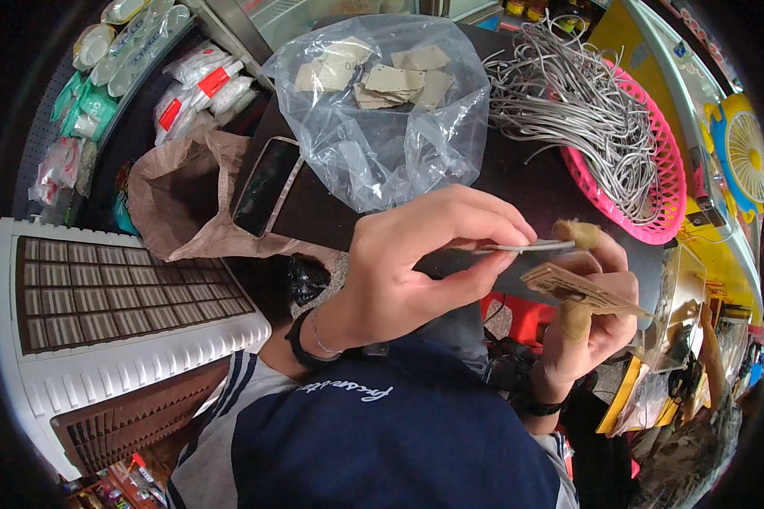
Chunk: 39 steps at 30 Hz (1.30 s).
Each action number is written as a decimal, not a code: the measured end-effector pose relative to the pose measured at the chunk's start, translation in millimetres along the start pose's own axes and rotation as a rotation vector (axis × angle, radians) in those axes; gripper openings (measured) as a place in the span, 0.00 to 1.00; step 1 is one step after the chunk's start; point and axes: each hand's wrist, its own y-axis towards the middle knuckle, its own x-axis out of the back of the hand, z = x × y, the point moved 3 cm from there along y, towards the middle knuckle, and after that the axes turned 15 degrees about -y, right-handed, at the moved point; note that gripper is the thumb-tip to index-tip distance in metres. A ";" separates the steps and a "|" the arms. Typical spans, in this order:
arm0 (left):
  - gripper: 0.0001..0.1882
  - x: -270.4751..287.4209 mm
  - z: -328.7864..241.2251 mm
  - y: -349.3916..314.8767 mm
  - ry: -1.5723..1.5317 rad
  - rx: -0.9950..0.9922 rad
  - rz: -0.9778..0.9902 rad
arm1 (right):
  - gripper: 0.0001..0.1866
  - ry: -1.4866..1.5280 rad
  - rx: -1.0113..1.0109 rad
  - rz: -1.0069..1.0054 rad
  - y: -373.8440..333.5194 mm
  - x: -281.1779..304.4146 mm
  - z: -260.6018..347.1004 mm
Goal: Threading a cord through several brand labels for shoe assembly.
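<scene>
While the pink basket at two o'clock brims with grey cords and the clear bag at twelve holds loose tags, I see one piece under way: left hand pinches a cord, right hand grips a brown tag at three.

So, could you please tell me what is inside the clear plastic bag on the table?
The clear plastic bag holds a loose pile of beige card tags near its top. The crumpled lower part looks empty, though glare and folds hide details there.
</scene>
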 end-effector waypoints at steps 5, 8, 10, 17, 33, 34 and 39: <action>0.09 1.8 -8.4 1.9 0.212 -0.257 0.134 | 0.10 -0.134 0.029 0.022 -2.1 2.9 7.8; 0.10 6.2 -6.2 -0.2 0.136 -0.308 0.157 | 0.10 -0.249 0.139 0.098 -2.6 4.6 9.2; 0.10 7.3 -11.3 0.6 0.109 -0.316 0.168 | 0.10 -0.252 0.173 0.071 -3.6 -0.8 10.2; 0.09 4.9 -12.5 -0.5 0.066 -0.423 0.179 | 0.09 0.155 0.413 0.003 -6.6 -10.5 8.7; 0.07 4.3 -24.3 -11.9 0.243 -0.836 0.194 | 0.16 -0.021 0.309 0.143 -18.6 -10.6 25.2; 0.07 4.5 -23.7 -11.2 0.240 -0.836 0.195 | 0.16 -0.023 0.309 0.142 -17.9 -11.5 27.4; 0.07 5.5 -22.4 -12.1 0.186 -0.798 0.189 | 0.14 -0.077 0.204 0.184 -19.6 -10.8 35.2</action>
